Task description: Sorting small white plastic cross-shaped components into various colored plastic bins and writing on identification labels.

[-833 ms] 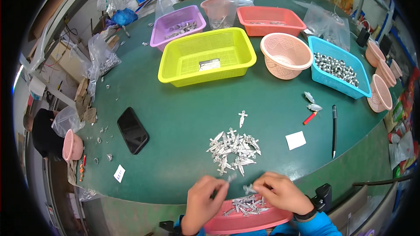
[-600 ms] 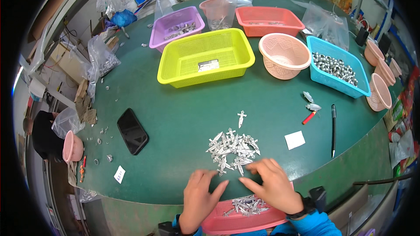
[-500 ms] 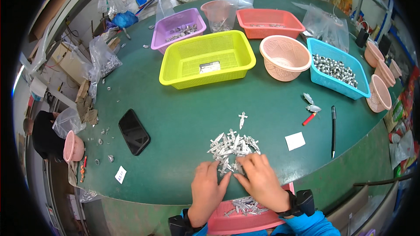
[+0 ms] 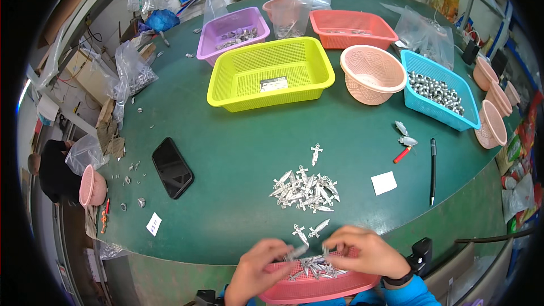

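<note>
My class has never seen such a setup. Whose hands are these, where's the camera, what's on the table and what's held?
No robot here: a person works bare-handed, seen by a wide fisheye camera worn on the head, so straight edges bend. The green table bears a pile of silvery dagger-shaped pieces, a phone, a black pen and, farther back, coloured baskets. By a pink basket at the near edge, the right hand pinches a silvery piece; the left hand has another piece at its fingertips, too blurred to judge its grip.
</note>
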Demonstrator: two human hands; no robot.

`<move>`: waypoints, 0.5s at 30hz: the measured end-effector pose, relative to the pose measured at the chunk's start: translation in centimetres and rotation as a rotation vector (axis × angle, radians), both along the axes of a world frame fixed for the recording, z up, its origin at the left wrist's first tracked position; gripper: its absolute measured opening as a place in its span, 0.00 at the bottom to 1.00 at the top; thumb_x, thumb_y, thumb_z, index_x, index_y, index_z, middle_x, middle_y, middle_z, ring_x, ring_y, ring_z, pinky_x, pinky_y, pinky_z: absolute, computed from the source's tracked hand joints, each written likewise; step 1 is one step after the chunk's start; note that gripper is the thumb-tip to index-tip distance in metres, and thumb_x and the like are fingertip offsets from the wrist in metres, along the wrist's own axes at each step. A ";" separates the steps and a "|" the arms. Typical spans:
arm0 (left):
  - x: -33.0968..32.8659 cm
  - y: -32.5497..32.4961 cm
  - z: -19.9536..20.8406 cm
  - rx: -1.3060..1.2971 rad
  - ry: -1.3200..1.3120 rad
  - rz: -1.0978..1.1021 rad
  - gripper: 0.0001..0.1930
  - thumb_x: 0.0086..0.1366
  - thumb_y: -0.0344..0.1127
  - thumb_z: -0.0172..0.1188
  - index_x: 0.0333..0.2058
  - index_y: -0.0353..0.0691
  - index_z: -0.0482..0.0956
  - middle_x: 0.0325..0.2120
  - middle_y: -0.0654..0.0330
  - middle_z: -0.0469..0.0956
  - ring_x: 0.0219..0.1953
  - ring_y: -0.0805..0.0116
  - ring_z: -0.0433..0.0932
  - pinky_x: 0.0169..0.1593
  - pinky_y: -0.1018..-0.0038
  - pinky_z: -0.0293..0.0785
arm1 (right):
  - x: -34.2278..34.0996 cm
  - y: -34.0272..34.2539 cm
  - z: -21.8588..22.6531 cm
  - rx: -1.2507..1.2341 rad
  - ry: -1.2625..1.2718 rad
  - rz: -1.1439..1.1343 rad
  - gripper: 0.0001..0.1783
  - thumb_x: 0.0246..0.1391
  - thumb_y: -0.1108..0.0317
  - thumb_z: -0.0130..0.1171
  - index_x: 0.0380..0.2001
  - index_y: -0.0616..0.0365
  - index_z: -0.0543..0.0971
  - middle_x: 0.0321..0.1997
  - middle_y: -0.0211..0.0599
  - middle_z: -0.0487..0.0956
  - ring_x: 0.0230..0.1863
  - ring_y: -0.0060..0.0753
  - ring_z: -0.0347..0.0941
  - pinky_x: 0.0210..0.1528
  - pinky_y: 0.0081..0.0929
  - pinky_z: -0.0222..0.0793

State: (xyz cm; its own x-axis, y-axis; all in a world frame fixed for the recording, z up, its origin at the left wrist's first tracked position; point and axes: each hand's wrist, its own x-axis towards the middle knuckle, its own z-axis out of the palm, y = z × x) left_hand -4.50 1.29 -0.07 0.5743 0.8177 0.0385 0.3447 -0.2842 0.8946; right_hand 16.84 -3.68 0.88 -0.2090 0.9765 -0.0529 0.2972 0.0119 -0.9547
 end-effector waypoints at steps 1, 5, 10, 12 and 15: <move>-0.4 0.3 0.5 0.011 0.016 -0.170 0.15 0.43 0.30 0.61 0.32 0.35 0.73 0.31 0.58 0.69 0.29 0.65 0.70 0.33 0.76 0.68 | 0.2 -0.1 0.9 -0.014 -0.077 0.061 0.14 0.39 0.67 0.57 0.32 0.60 0.71 0.31 0.36 0.68 0.28 0.33 0.66 0.30 0.25 0.64; 1.5 0.8 0.2 0.255 0.178 -0.025 0.19 0.40 0.32 0.62 0.35 0.38 0.72 0.33 0.57 0.68 0.35 0.61 0.66 0.37 0.73 0.64 | -0.9 1.2 -0.3 0.212 -0.337 -0.093 0.13 0.39 0.69 0.56 0.32 0.59 0.71 0.32 0.36 0.67 0.34 0.38 0.63 0.35 0.28 0.61; 2.3 1.6 -1.2 0.352 0.278 -0.125 0.15 0.44 0.34 0.59 0.34 0.39 0.72 0.30 0.60 0.68 0.32 0.62 0.66 0.36 0.73 0.63 | -1.4 1.3 -1.7 0.264 -0.505 -0.078 0.12 0.38 0.72 0.54 0.32 0.57 0.72 0.32 0.35 0.65 0.35 0.38 0.60 0.37 0.26 0.58; 1.3 1.0 -0.7 0.309 0.316 -0.185 0.13 0.47 0.35 0.57 0.33 0.39 0.72 0.30 0.60 0.67 0.31 0.63 0.66 0.36 0.72 0.63 | -0.7 0.4 -1.4 0.252 -0.494 -0.018 0.12 0.39 0.70 0.54 0.31 0.57 0.71 0.31 0.34 0.65 0.35 0.37 0.59 0.37 0.26 0.57; 0.3 0.2 -0.2 0.182 0.227 -0.350 0.11 0.48 0.35 0.56 0.31 0.38 0.73 0.30 0.60 0.68 0.31 0.62 0.67 0.35 0.72 0.64 | 0.2 -0.5 -0.7 0.239 -0.273 0.180 0.13 0.38 0.69 0.56 0.30 0.59 0.70 0.32 0.35 0.65 0.36 0.38 0.60 0.37 0.29 0.57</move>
State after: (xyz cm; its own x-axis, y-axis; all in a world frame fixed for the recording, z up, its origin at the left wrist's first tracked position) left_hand -4.20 1.46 -0.24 0.8255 0.5643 0.0051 0.3812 -0.5643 0.7323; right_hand 17.00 -4.20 0.21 -0.3878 0.9170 0.0936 0.5122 0.2987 -0.8052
